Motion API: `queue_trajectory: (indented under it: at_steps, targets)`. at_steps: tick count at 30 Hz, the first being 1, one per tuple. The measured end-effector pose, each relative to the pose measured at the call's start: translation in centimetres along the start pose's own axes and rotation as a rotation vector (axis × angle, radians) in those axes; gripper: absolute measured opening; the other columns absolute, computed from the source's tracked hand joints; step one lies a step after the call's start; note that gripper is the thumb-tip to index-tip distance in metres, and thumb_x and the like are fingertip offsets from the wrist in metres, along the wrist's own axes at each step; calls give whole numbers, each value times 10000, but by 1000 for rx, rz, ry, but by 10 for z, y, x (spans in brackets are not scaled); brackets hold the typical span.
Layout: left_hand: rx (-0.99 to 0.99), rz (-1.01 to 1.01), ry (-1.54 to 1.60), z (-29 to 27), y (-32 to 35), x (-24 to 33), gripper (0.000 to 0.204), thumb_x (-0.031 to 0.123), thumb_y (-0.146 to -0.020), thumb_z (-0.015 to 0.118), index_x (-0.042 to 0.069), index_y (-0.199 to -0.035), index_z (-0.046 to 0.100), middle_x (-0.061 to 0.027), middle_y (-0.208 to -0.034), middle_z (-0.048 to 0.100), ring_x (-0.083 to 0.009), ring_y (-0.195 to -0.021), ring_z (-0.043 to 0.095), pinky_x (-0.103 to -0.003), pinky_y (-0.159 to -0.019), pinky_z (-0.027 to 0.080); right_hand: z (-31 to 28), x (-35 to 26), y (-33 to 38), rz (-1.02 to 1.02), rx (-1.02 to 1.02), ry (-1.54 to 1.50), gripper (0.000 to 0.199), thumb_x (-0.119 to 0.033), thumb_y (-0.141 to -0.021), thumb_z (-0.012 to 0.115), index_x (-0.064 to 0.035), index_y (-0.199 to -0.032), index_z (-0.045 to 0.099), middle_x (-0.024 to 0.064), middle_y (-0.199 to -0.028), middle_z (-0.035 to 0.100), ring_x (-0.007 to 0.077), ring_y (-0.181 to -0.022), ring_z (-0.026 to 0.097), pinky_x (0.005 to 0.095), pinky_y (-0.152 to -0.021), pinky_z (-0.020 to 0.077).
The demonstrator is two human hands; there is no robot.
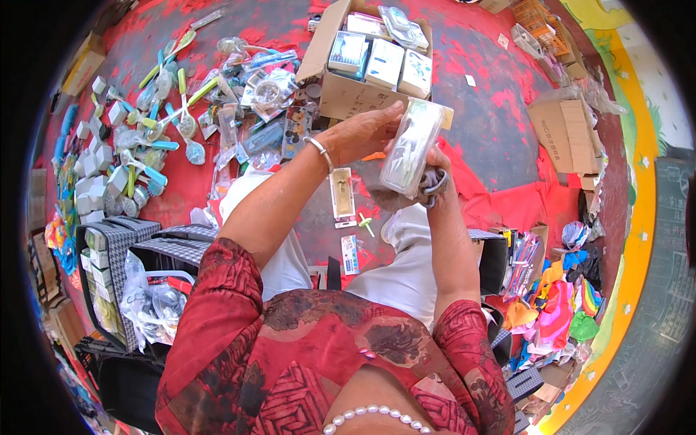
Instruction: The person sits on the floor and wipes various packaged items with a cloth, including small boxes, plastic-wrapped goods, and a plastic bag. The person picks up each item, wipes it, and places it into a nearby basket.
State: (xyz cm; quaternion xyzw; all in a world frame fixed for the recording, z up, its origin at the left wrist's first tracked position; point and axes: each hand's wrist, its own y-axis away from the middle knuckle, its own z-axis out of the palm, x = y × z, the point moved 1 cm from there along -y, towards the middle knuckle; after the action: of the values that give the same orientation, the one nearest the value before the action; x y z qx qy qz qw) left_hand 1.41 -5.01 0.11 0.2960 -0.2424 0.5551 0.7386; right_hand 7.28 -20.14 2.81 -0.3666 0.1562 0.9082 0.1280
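Observation:
In front of me, my right hand (439,161) grips a clear plastic container (413,148), tilted, with pale contents I cannot make out. A dark grey cloth (433,181) is bunched at the same hand, under the container's lower end. My left hand (362,135) reaches to the container's left side with fingers stretched out. Its fingertips are at the upper edge, partly hidden, so contact is hard to tell. Below, a small tan-and-white package (342,194) lies on the floor, beside a green cross-shaped piece (365,225) and a blue-and-white packet (349,254).
An open cardboard box (355,98) full of small boxes stands ahead. Packaged goods and utensils (187,125) are heaped to the left, with white small boxes (94,174) farther out. A checkered bag (130,246) sits at left. Colourful cloth and plastic (554,312) lie at right, below another carton (565,134).

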Motion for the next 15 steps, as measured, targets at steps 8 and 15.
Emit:
queue_trajectory:
  at_steps: [8, 15]
  targets:
    - [78, 200, 225, 1, 4, 14, 474, 391, -882, 518, 15, -1171, 505, -102, -1077, 597, -180, -992, 572, -323, -884, 445, 1, 16, -15, 140, -15, 138, 695, -331, -619, 683, 61, -1142, 447, 190, -1002, 582, 263, -868, 621, 351, -753, 527]
    - [-12, 302, 283, 1, 1, 27, 512, 347, -903, 485, -17, -1253, 401, -183, -1167, 541, -254, -1114, 522, -368, -949, 419, 7, 26, -23, 142, -165, -213, 717, -378, -648, 688, 88, -1138, 449, 241, -1049, 556, 301, -865, 628, 377, -723, 549]
